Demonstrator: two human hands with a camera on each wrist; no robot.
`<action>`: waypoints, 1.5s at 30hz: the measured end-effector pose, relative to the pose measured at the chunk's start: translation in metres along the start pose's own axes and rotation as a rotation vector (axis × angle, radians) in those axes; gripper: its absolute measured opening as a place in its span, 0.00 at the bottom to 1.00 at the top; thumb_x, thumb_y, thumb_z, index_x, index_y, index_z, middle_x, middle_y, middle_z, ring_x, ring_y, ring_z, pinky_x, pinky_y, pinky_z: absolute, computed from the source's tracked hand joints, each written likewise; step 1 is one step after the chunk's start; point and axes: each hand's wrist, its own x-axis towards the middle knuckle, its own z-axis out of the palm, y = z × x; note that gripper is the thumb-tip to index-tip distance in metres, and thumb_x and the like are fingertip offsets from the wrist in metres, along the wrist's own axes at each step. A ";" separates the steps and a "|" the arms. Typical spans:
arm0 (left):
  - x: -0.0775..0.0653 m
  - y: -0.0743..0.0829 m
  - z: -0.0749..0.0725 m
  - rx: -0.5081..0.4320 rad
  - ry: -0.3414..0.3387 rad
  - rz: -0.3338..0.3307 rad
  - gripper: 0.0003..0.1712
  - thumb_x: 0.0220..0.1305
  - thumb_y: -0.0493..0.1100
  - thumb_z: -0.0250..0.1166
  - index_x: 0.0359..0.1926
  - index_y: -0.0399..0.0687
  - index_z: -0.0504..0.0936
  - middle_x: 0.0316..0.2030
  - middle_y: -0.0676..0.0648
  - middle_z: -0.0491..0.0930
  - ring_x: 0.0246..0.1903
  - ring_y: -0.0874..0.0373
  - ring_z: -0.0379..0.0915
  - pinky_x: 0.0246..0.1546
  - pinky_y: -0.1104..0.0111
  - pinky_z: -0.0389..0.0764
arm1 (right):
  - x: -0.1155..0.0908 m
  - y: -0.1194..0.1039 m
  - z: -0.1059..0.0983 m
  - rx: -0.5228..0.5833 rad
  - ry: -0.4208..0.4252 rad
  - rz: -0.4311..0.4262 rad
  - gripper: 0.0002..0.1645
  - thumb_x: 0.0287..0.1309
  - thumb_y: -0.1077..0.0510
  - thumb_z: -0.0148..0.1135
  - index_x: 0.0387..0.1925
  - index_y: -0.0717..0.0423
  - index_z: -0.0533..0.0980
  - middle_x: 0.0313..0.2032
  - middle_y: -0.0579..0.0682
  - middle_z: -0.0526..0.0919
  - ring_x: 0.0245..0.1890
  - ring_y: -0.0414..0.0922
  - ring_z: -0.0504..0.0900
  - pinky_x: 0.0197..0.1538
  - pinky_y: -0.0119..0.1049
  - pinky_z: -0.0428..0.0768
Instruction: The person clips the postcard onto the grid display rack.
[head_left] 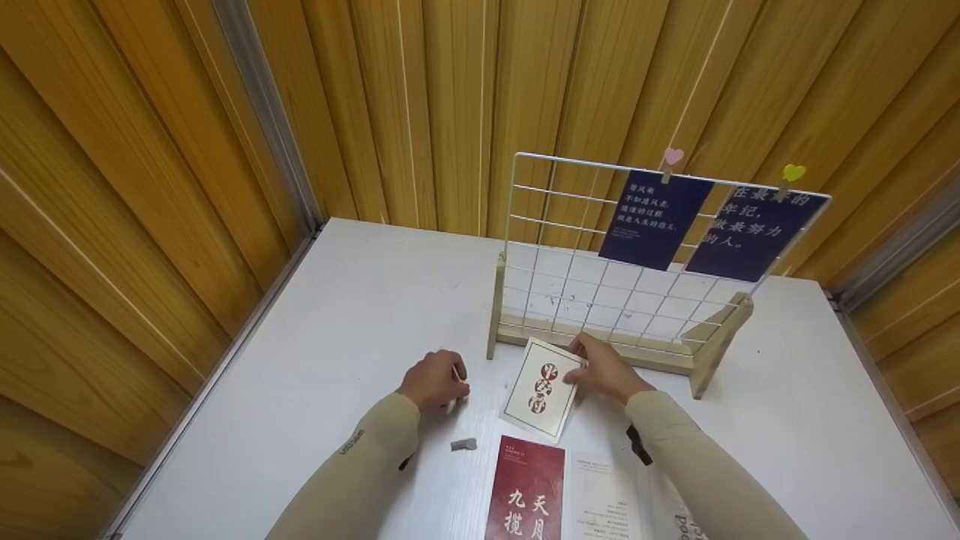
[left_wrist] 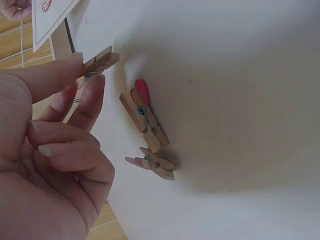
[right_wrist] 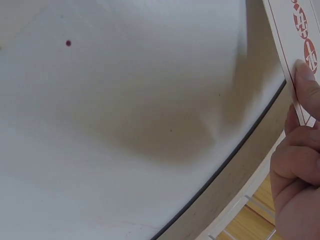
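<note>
In the head view my right hand (head_left: 606,369) pinches the right edge of a cream card (head_left: 523,394) with red round characters and a thin border. The card is tilted in front of the rack's wooden base. My left hand (head_left: 436,380) is to the left of the card. Between its thumb and fingers it pinches a small wooden clothespin (left_wrist: 104,61), clearest in the left wrist view. Two more clothespins lie on the table in that view: one with a red end (left_wrist: 142,115), the other with a pale pink end (left_wrist: 156,164).
A white wire grid rack (head_left: 559,217) stands in wooden feet at the back right. Heart clothespins hold two dark blue cards (head_left: 652,225) on it. A red card (head_left: 527,480), a pale printed card (head_left: 606,495) and a small grey piece (head_left: 463,444) lie nearer on the white table (head_left: 360,300).
</note>
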 end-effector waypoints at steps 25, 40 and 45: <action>-0.002 0.011 -0.009 -0.121 0.063 0.008 0.07 0.59 0.44 0.72 0.33 0.48 0.83 0.28 0.52 0.78 0.28 0.57 0.74 0.27 0.65 0.76 | -0.005 -0.019 -0.042 -0.019 -0.020 -0.122 0.11 0.56 0.64 0.70 0.36 0.58 0.74 0.35 0.49 0.78 0.37 0.47 0.73 0.43 0.44 0.74; -0.006 0.025 -0.020 -0.133 0.103 0.040 0.04 0.59 0.42 0.73 0.32 0.50 0.85 0.31 0.55 0.80 0.34 0.57 0.74 0.36 0.62 0.77 | -0.019 -0.035 -0.050 -0.052 -0.046 -0.119 0.11 0.57 0.63 0.70 0.35 0.57 0.74 0.34 0.48 0.78 0.36 0.46 0.74 0.42 0.43 0.76; -0.004 0.035 -0.029 -0.160 0.126 0.011 0.04 0.58 0.41 0.73 0.31 0.52 0.85 0.36 0.54 0.80 0.39 0.56 0.74 0.43 0.59 0.77 | -0.019 -0.041 -0.060 -0.061 -0.031 -0.151 0.10 0.58 0.63 0.69 0.35 0.57 0.73 0.34 0.48 0.79 0.35 0.46 0.74 0.40 0.42 0.76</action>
